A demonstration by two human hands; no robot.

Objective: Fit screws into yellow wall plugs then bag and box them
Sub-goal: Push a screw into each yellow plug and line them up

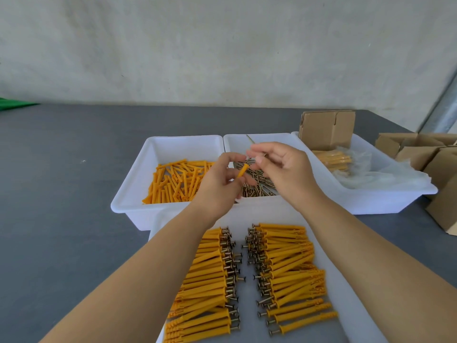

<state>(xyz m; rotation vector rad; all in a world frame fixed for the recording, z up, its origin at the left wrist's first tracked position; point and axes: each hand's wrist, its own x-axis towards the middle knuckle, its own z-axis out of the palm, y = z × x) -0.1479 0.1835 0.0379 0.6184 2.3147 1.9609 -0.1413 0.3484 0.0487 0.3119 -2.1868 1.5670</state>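
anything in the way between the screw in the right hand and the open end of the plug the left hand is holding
Nothing visible. The left hand holds the yellow plug with its open end tilted up toward the right hand, which pinches a screw just above it. Only open air over the screw bin lies between them.

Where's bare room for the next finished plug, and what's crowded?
Free: the strip on the white tray between the two rows of finished plugs, and the grey table left of the plug bin. Crowded: the screw bin under the left hand and right hand; cardboard boxes fill the right edge.
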